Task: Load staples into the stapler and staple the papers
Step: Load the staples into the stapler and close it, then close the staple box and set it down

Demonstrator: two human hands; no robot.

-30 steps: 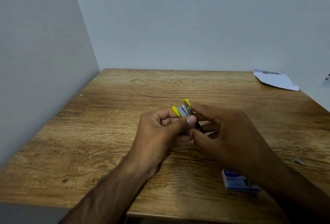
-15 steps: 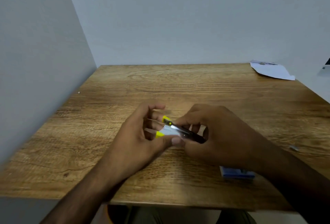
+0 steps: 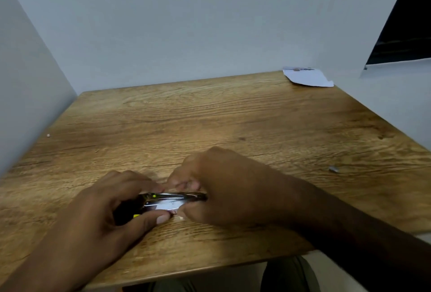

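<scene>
Both hands grip the stapler (image 3: 172, 199) low over the wooden surface (image 3: 210, 124). The left hand (image 3: 109, 212) has its fingers (image 3: 161, 218) curled shut around the stapler's dark, yellow-marked end; the right hand (image 3: 224, 189) pinches the metal end, its fingers closed on it. The papers (image 3: 307, 77) lie well beyond the fingers, at the far right corner. A small metal bit (image 3: 334, 169) lies right of the right hand.

Brown woodgrain and flashes of yellow

We've got a desk (image 3: 233, 117) in warm brown woodgrain, a stapler (image 3: 168, 199) glinting silver and black with yellow spots, white papers (image 3: 307, 77) far off, and pale grey-blue walls (image 3: 186, 23).
</scene>
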